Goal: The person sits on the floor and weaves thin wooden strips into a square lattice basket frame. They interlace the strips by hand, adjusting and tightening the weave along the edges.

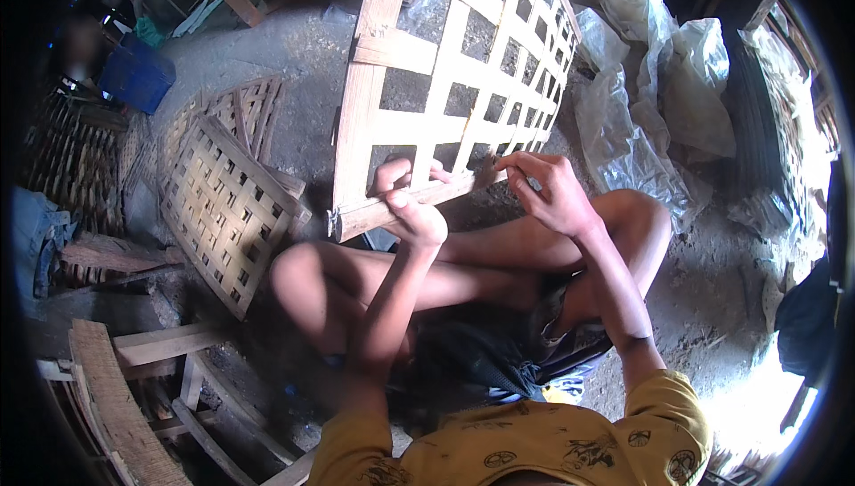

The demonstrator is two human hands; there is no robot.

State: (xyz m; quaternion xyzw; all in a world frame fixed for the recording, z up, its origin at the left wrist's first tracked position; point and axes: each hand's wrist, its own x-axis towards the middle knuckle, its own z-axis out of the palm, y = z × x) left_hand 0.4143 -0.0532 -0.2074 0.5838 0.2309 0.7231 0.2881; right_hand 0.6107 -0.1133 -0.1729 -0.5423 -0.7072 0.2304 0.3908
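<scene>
A woven bamboo panel point(405, 128), a lattice of flat pale strips in an open weave, stands tilted up in front of me over my crossed legs. A split bamboo rail point(365, 217) runs along its near edge. Around that rail, close to the left corner, my left hand point(414, 206) is closed, thumb on the near side and fingers through the lattice. Farther right, the bent fingers of my right hand point(552, 190) are closed at the same edge, fingertips against the rail. Whether they also pinch something small is hidden.
More woven panels point(227, 206) lie stacked on the floor at left. A blue bin point(138, 74) stands behind them. Clear plastic bags point(623, 130) are heaped at right. A wooden frame point(125, 406) fills the lower left.
</scene>
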